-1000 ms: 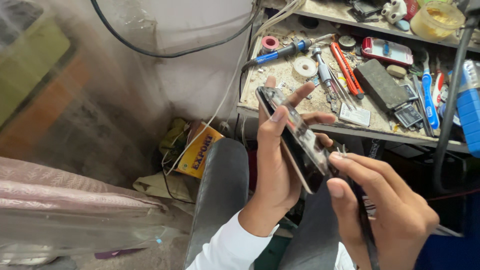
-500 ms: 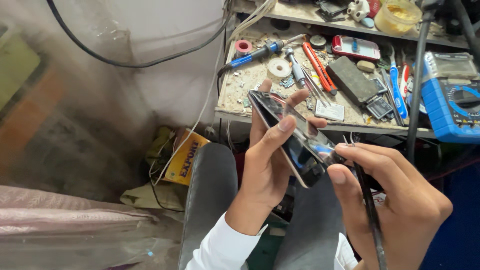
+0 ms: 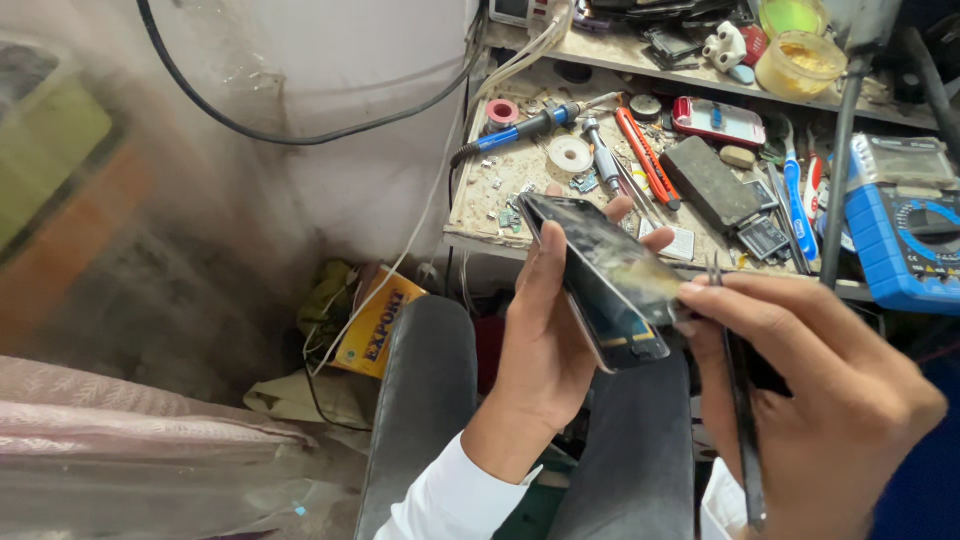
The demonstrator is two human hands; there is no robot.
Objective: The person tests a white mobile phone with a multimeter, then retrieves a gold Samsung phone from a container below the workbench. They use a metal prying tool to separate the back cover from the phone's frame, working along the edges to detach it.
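My left hand (image 3: 545, 350) grips a dark smartphone (image 3: 600, 275) with a cracked, dusty screen, tilted with its top end toward the workbench. My right hand (image 3: 815, 400) is at the phone's right edge, its thumb and forefinger pressed against the glass. The same hand holds thin black tweezers (image 3: 742, 420), which run down across the palm. Both hands are above my lap, over grey trousers (image 3: 430, 400).
A cluttered workbench (image 3: 505, 175) ahead holds a blue-handled soldering iron (image 3: 530, 125), a tape roll (image 3: 571, 153), an orange tool (image 3: 647, 155), a black block (image 3: 708, 182), a red phone (image 3: 718, 120) and a blue multimeter (image 3: 905, 235). A yellow box (image 3: 378, 320) lies on the floor.
The view has shifted so the bench sits further right and nearer. My right hand has closed in on the phone's right edge; the left hand keeps its grip.
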